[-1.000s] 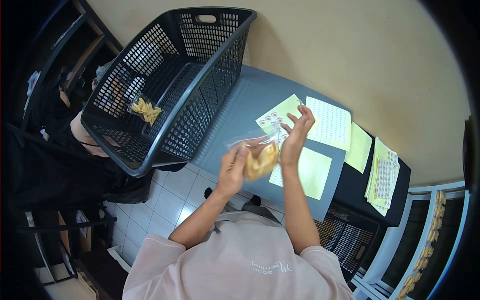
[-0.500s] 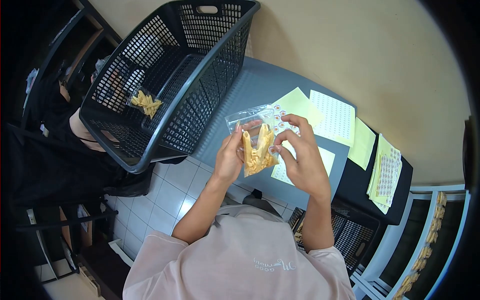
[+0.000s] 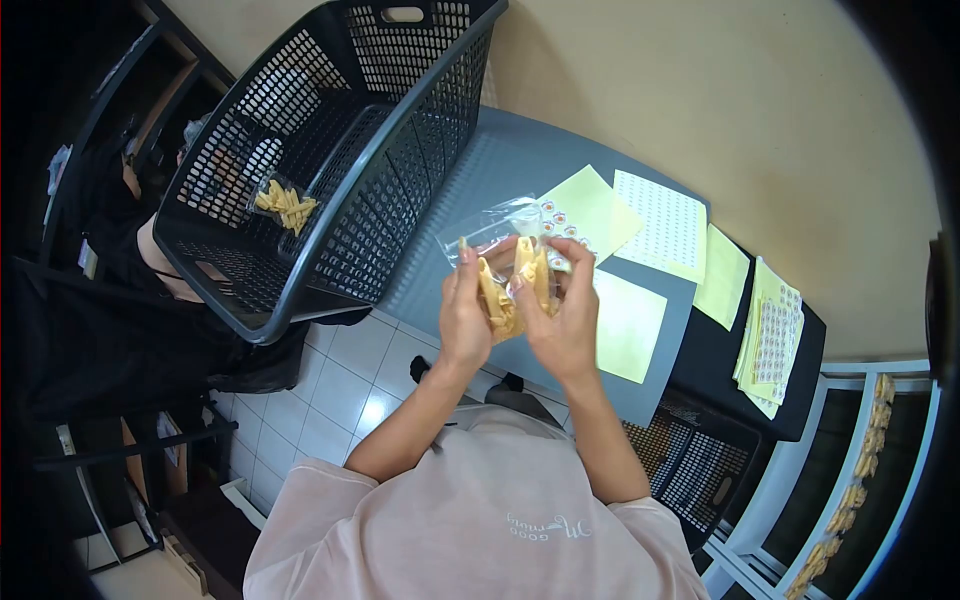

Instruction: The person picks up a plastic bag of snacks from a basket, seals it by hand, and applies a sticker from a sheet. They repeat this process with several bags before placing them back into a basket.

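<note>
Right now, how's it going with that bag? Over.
Grip: left hand, right hand, both on clear plastic bag of yellow sticks. Sealed or open: can't tell. Black perforated plastic basket at left, clear of hands.

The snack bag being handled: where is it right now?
In the head view, the snack bag is near the centre, held between the left hand and right hand, with yellow sticker sheets to its right.
</note>
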Available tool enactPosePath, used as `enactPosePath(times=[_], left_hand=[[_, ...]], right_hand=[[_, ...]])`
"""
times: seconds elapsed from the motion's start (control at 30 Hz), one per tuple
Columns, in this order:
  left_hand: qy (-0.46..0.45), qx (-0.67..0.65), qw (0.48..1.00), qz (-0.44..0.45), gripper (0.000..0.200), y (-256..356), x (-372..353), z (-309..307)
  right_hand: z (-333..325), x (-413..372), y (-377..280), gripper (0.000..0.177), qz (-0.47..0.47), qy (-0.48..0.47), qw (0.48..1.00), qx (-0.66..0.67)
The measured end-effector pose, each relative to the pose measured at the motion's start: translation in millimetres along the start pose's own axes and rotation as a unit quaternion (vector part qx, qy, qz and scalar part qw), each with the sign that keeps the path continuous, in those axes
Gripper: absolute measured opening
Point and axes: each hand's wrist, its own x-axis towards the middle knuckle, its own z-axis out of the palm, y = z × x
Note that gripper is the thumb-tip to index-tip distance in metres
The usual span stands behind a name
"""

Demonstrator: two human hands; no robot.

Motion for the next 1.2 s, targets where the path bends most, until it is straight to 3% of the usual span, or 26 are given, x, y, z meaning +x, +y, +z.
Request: enactPosePath(times=[0.03,0.13,0.37,0.53,0.63,0.83,0.97,1.03,1.1,1.17,1.2], left_hand=[[0.011,0.044,0.998,0.038,0.057,-0.9,-1.1,4.0],[0.026,0.033,0.998,0.042,0.056,-0.1,-1.3,5.1],[0.042,-0.029,0.999,0.016,0.051,10.1,-2.4,6.6],[0.055,-0.067,0.996,-0.012,0.048,8.0,-2.3,0.4],[0.066,-0.028,0.997,0.003,0.049,11.7,-5.1,3.9],[0.069,0.091,0.991,0.072,0.049,-0.5,-11.0,-1.1],[0.047,0.145,0.986,0.071,0.047,-6.1,-9.0,-11.5],[0.01,0.149,0.988,0.046,0.045,-3.7,-6.5,-21.0],[0.012,0.127,0.992,0.004,0.041,-6.9,-4.6,-28.2],[-0.016,0.109,0.993,-0.043,0.037,-19.5,-8.1,-50.8],[-0.001,0.105,0.992,-0.068,0.036,-24.8,-10.6,-58.1]], right_hand=[[9.8,-3.8,7.1,0.048,-0.062,0.054,0.996,-0.023],[10.1,-5.9,9.7,0.049,-0.069,0.054,0.995,-0.047],[-7.9,-14.0,-1.2,0.064,-0.106,-0.044,0.992,-0.049],[-8.9,-22.1,-7.8,0.051,-0.029,-0.046,0.994,0.097],[-3.5,-25.4,-3.5,0.043,-0.045,-0.014,0.989,0.141],[1.8,-35.2,-8.1,0.021,-0.021,0.059,0.994,0.086],[3.1,-38.3,4.5,0.019,0.016,0.078,0.994,0.081],[1.2,-37.4,20.0,0.011,0.052,0.016,0.994,0.098],[-11.3,-40.9,35.9,0.011,0.079,0.011,0.994,0.081],[-23.4,-47.5,65.7,0.012,0.028,0.038,0.996,-0.082],[-37.1,-52.4,73.1,0.018,0.067,0.032,0.985,-0.157]])
